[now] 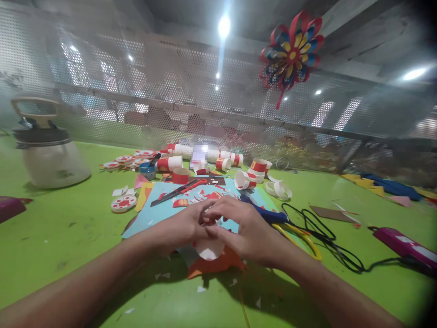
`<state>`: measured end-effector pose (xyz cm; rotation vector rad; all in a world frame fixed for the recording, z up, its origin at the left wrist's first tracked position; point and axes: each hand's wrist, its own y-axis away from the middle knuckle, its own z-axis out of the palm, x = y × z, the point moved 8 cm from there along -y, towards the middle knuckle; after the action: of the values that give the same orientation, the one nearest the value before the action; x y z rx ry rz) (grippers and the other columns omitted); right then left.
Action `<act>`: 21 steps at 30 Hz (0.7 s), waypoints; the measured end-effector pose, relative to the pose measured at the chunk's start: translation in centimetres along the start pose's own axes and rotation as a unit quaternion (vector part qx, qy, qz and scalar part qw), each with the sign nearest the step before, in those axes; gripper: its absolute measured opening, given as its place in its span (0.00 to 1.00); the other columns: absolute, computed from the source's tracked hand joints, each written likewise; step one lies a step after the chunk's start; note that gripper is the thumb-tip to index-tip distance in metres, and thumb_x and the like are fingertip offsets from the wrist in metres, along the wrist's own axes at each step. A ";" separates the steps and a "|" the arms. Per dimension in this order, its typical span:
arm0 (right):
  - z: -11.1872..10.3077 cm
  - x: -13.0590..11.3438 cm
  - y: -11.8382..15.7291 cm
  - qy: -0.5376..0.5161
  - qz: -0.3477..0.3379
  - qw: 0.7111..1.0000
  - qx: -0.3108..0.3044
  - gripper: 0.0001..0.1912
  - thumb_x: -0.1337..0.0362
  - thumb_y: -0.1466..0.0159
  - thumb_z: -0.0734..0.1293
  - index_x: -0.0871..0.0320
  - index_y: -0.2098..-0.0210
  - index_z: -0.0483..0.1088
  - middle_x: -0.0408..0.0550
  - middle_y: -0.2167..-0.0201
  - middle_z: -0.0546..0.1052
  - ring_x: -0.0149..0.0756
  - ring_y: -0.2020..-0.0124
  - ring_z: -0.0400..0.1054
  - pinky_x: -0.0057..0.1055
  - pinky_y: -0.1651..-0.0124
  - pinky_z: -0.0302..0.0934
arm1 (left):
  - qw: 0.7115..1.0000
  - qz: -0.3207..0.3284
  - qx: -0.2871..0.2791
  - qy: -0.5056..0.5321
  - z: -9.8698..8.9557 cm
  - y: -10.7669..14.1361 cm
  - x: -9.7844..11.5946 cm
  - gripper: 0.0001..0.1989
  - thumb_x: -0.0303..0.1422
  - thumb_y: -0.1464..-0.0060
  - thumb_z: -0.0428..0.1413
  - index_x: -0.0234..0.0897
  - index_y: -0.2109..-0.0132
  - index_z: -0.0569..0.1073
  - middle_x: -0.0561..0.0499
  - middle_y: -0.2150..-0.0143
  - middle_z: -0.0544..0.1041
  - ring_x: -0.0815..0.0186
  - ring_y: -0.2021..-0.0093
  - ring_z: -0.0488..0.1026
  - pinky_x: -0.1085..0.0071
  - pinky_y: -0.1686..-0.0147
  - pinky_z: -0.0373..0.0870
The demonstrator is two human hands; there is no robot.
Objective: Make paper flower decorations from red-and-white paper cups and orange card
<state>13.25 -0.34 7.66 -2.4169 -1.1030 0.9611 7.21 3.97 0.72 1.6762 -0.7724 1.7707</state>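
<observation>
A round white paper piece [210, 249] with bits of red sits under and between my two hands, over an orange sheet [218, 264]. My left hand [186, 228] has its fingers bent around the piece's left side. From the right, my right hand [239, 223] curls over it, thumb and fingers pressing near the middle. The fingers of both hands meet and hide most of the piece. Just beyond lies a light blue sheet [146, 218] with red scraps, a red-and-black cutter [180, 191] and a small red paper piece [180, 203].
Yellow-handled scissors [303, 239] and a black cable [317, 232] lie right of my hands, with a purple device [403, 243] farther right. Paper cups [244, 180], a blue jar [147, 171] and a white disc [123, 203] stand or lie beyond. A large jug [51, 159] is left.
</observation>
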 end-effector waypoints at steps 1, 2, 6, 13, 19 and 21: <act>0.3 0.0 0.1 0.003 -0.008 1.000 -0.001 0.06 0.75 0.41 0.65 0.61 0.66 0.73 0.49 0.65 0.76 0.35 0.60 0.67 0.33 0.55 0.62 | 1.000 0.001 -0.004 -0.005 0.2 0.0 -0.1 0.22 0.22 0.59 0.58 0.35 0.53 0.67 0.57 0.70 0.68 0.73 0.74 0.63 0.76 0.76 0.57; 0.4 0.0 0.2 0.000 -0.014 1.000 0.000 0.07 0.76 0.40 0.65 0.61 0.68 0.73 0.49 0.66 0.76 0.34 0.61 0.68 0.32 0.57 0.63 | 1.000 -0.001 -0.008 -0.007 0.3 0.0 -0.1 0.21 0.21 0.59 0.58 0.35 0.54 0.68 0.58 0.71 0.67 0.73 0.74 0.63 0.76 0.76 0.57; 0.6 0.6 0.3 0.003 -0.016 1.000 -0.003 0.09 0.75 0.38 0.62 0.60 0.70 0.73 0.49 0.68 0.76 0.33 0.65 0.68 0.30 0.62 0.63 | 0.999 -0.025 -0.006 0.031 -0.1 0.3 -0.2 0.18 0.23 0.59 0.59 0.35 0.57 0.70 0.56 0.71 0.69 0.70 0.70 0.67 0.76 0.74 0.60; -1.1 2.4 0.4 0.112 0.042 0.991 0.066 0.08 0.71 0.36 0.61 0.58 0.70 0.71 0.46 0.75 0.72 0.32 0.73 0.63 0.30 0.69 0.57 | 0.990 -0.020 0.046 0.129 -1.5 1.0 1.2 0.13 0.34 0.49 0.55 0.36 0.56 0.73 0.46 0.60 0.74 0.65 0.65 0.70 0.71 0.70 0.69; -0.7 3.2 0.7 0.130 0.078 0.985 0.081 0.08 0.69 0.36 0.62 0.60 0.68 0.72 0.47 0.74 0.72 0.32 0.73 0.63 0.30 0.68 0.56 | 0.989 -0.006 0.140 -0.054 -2.1 0.4 0.7 0.07 0.28 0.53 0.56 0.34 0.64 0.71 0.55 0.75 0.69 0.71 0.77 0.66 0.74 0.76 0.66; -0.3 3.2 0.7 0.127 0.077 0.986 0.076 0.08 0.69 0.36 0.62 0.60 0.68 0.72 0.47 0.74 0.73 0.32 0.72 0.63 0.31 0.68 0.56 | 0.985 0.000 0.153 -0.083 -2.2 0.2 0.4 0.04 0.29 0.52 0.54 0.34 0.66 0.70 0.57 0.78 0.67 0.72 0.79 0.64 0.74 0.78 0.64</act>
<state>15.37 1.62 6.12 -2.4415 -0.7377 0.7239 5.58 5.42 1.06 2.0460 -0.5912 1.8395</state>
